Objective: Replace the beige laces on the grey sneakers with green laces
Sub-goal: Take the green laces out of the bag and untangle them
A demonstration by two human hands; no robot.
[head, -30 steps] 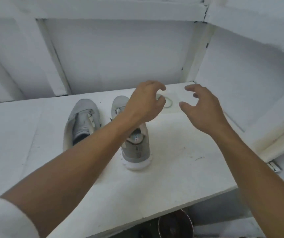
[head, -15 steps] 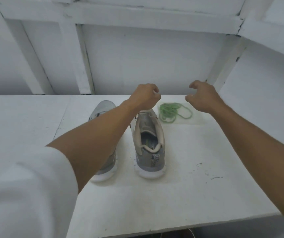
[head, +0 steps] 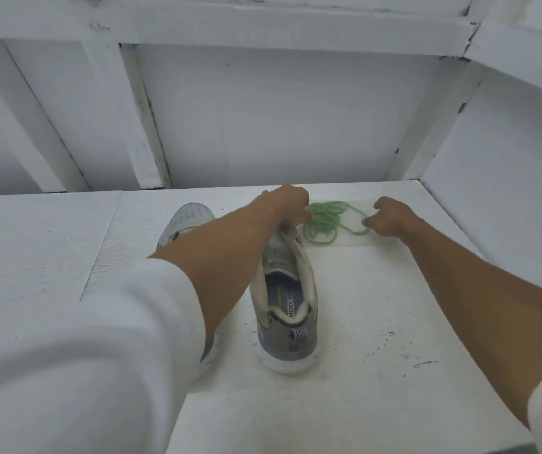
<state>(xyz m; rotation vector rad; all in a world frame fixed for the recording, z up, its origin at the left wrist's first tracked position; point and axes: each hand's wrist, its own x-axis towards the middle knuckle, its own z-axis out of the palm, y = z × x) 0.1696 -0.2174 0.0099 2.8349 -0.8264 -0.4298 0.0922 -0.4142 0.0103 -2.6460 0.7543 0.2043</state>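
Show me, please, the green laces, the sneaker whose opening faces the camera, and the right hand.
green laces (head: 324, 221): head view, tangled middle of the pile.
sneaker (head: 276, 345): head view, grey heel panel.
right hand (head: 390, 216): head view, back of the hand.

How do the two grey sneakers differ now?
The right sneaker shows its heel and open collar; the left sneaker shows mainly its toe, behind the left forearm. The right sneaker stands next to the green laces; the left sneaker stands farther off. Both are grey, toes pointing away.
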